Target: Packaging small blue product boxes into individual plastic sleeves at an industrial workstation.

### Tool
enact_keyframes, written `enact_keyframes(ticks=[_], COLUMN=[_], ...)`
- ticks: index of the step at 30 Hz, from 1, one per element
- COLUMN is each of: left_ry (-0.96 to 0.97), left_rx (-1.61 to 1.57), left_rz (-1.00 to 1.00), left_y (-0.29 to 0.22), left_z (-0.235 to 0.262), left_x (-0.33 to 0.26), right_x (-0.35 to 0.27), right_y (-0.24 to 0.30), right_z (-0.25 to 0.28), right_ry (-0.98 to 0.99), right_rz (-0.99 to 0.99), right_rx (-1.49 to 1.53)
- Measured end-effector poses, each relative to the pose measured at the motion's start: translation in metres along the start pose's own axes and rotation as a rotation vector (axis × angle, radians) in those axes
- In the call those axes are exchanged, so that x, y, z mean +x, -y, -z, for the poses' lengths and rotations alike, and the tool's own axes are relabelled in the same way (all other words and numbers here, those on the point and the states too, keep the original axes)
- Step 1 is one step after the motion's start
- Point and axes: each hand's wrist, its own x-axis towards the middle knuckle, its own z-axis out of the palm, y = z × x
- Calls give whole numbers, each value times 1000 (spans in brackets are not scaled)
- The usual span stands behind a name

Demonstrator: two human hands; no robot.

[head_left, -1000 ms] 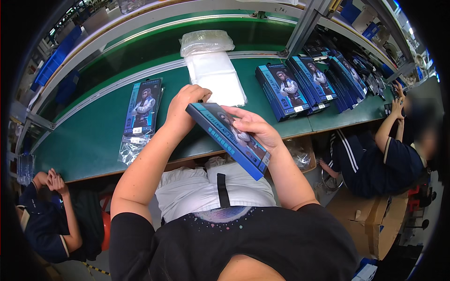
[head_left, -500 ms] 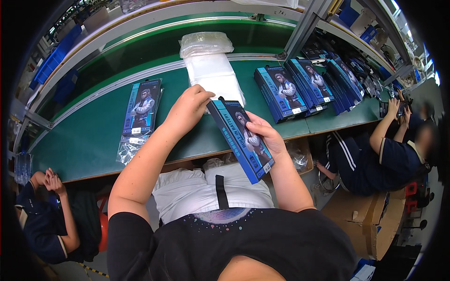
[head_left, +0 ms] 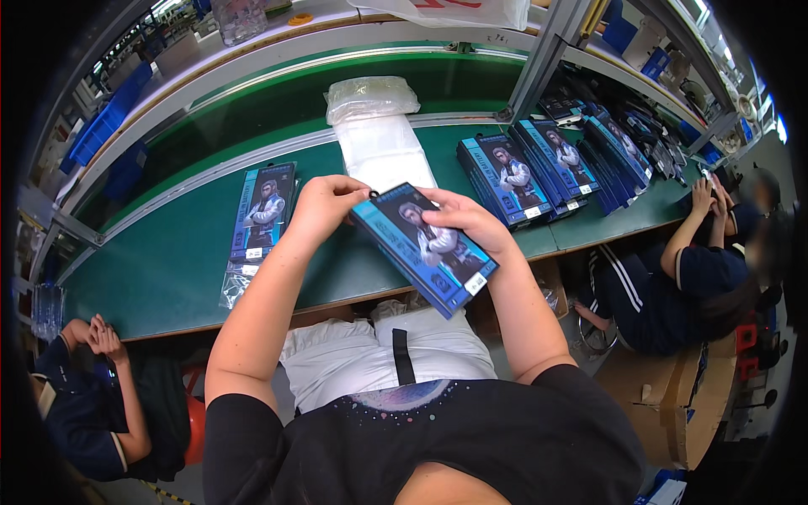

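Observation:
A flat blue and black retail box, printed with a figure in a white jacket, is held tilted above my lap. My right hand grips its right side, thumb on the front face and fingers behind. At its upper end, my left hand pinches the corner beside the black hanging tab; the exact contact is partly hidden. Beyond the hands lies a stack of clear plastic bags. A similar box rests on the green table to the left, over clear plastic film.
Stacks of the same boxes stand on the right of the green table, with more piled behind. A metal frame post rises there. Co-workers sit on both sides. A cardboard carton stands at lower right.
The box has turned, so its front faces up more and its top end lies further left. My left hand has shifted left and down with it; my right hand has moved slightly up.

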Motion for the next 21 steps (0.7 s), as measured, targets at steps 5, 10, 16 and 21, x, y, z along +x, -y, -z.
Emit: enact_keyframes(ticks=[5,10,16,21], left_ry=[7,-16,-48,-32], left_rx=[-61,224,603,-327], left_rz=[-36,-253,-705,-224], left_y=[5,-2,0,2], left_z=[2,-2,-3,-16], left_x=[-3,-7,-36,-51], right_x=[-2,7,0,-11], right_y=[-2,-29,-30,-40], right_z=[14,11,-9,-18], right_ry=[-63,-287,-451,-543], right_rz=[-14,306,217,437], right_rx=[-177,-293,-294,-185])
